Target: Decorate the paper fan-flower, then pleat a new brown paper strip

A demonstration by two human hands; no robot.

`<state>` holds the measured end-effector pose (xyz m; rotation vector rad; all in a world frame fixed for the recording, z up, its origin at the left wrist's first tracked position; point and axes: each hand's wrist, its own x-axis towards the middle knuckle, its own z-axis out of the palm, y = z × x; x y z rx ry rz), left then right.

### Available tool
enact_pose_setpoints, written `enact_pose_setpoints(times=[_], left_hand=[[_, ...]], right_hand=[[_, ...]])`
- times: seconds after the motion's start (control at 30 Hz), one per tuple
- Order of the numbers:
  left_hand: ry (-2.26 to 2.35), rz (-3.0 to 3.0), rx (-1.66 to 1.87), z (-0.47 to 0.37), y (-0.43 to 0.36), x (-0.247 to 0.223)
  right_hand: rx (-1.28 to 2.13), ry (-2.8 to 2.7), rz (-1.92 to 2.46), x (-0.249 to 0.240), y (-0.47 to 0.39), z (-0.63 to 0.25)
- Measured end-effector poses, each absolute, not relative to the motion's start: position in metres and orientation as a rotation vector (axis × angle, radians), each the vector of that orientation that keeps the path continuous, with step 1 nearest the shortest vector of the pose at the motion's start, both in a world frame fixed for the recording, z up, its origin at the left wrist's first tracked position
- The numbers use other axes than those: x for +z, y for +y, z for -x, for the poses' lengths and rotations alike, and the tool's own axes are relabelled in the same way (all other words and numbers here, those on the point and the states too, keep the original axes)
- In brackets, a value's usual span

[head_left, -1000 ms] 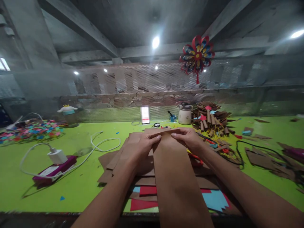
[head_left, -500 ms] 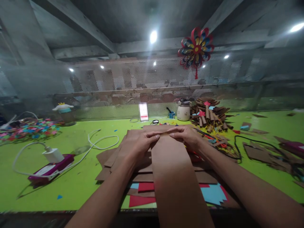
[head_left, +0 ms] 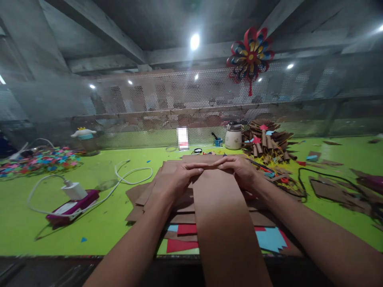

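A long strip of brown paper [head_left: 224,215] runs from the bottom of the view up to both hands, its far edge pinched between the fingers. My left hand [head_left: 186,175] grips the left corner of that edge, thumb on the near side. At the right corner, my right hand [head_left: 239,167] pinches the same edge, the fingertips of the two hands close together. Beneath lies a stack of brown sheets [head_left: 155,187], with red paper [head_left: 182,244] and light blue paper [head_left: 271,238] showing near the table's front edge.
On the green table [head_left: 113,235] a purple power strip [head_left: 72,209] with a white charger and cable lies left. Small paper stars [head_left: 54,159] are heaped farther back. A phone [head_left: 182,138], a jar [head_left: 233,136] and bundled brown rolls [head_left: 266,143] stand behind; scraps [head_left: 341,191] lie right.
The view has shifted slightly, so the table's things sit a little further right and higher. Both hands still pinch the strip's far edge; the right fingers look a little more bent.
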<state>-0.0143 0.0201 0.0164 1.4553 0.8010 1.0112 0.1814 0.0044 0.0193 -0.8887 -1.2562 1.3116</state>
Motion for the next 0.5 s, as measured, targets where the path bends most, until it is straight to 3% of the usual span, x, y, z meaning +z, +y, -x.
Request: enact_pose_setpoints(times=[0.5], left_hand=[[0.701, -1.540, 1.014, 0.021, 0.023, 0.027]], right_hand=[[1.188, -1.429, 0.822, 0.018, 0.008, -0.186]])
